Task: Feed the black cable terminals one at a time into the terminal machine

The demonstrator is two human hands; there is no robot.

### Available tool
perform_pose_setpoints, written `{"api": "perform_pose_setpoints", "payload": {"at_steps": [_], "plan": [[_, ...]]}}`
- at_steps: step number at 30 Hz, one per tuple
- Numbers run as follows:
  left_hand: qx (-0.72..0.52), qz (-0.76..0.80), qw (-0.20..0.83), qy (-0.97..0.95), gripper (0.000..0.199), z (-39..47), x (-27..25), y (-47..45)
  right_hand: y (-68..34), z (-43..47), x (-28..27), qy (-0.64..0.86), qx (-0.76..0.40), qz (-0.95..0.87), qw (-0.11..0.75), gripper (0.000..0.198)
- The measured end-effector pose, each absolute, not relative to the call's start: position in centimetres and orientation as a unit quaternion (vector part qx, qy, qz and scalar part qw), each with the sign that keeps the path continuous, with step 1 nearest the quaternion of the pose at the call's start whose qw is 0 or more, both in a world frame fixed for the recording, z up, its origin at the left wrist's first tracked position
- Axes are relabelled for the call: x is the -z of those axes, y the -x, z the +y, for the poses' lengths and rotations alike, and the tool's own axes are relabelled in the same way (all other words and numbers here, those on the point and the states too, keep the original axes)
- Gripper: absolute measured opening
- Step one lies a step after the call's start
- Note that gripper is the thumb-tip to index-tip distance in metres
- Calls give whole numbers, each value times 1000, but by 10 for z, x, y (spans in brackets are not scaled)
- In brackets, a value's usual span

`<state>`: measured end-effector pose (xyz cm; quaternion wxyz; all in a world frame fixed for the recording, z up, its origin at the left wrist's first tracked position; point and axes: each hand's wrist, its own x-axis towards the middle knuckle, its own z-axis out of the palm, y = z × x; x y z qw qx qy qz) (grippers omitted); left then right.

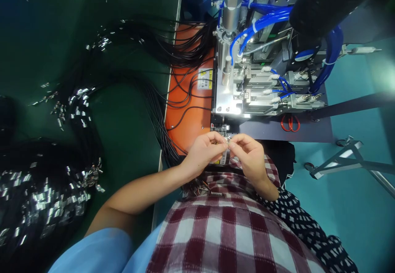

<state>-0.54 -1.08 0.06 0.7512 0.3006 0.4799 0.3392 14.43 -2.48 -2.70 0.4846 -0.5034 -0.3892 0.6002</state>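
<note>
By the green tabletop (pixel 132 141) and orange base (pixel 189 129), left fingers (pixel 217 147) and right fingers (pixel 240 152) pinch something tiny (pixel 227 140).

Head-worn view, facing forward and down; near above left hand (pixel 200 154), right hand (pixel 251 161)

Pretty clearly a factory or workshop, tbh. There's a metal machine (pixel 257 84) with cylinders (pixel 232 15) and blue tubing (pixel 273 17), plus a yellow-and-white warning label (pixel 205 79) on its orange base plate (pixel 191 127). Heaps of black cables (pixel 182 52) with shiny ends (pixel 46 199) sprawl across the green bench (pixel 49 22), some running over its right edge onto that plate. Teal floor (pixel 327 211) and a metal stand (pixel 339 160) on casters (pixel 309 167) look pretty industrial too.
</note>
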Motion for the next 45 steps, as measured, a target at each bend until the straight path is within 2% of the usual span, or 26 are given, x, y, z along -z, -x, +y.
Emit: {"api": "perform_pose_setpoints", "payload": {"at_steps": [6,12,26,32,45], "plan": [[-329,486,750,-306,22,-13,0,5,-152,-20,17,513,-601,-437,430,9],[-360,466,749,-303,17,-13,3,5,-147,-24,28,501,-631,-370,462,11],[-368,459,753,-296,16,-12,2,5,-146,-26,31,493,-606,-389,487,6],[-374,458,750,-297,16,-13,5,5,-143,-28,33,505,-616,-370,479,10],[-360,478,750,-283,24,-11,-1,4,-152,-27,27,536,-548,-452,456,9]]}}
